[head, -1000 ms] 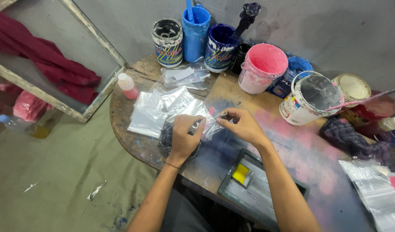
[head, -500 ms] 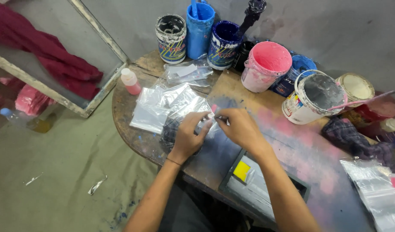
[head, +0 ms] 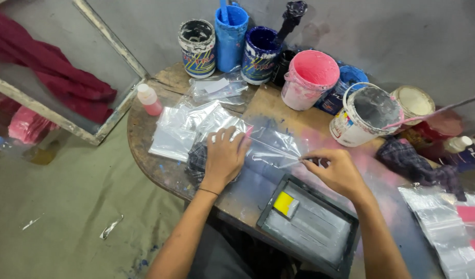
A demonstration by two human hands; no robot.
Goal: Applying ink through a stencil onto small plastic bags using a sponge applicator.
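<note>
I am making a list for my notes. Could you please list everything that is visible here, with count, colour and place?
clear plastic bag: one, transparent, stretched between both hands
stack of plastic bags: one pile, clear, table's left part
small bottle: one, pink with white cap, table's left edge
paint tubs: several; two blue, one pink, one white, along the table's back
screen frame: one, dark, yellow patch inside, table's front edge
checked cloth: one, dark, right of the white tub
wooden frame: one, pale, leaning at left
red cloth: one, behind that frame
left hand: flat on the bag
right hand: fingers pinching the bag's edge
</note>
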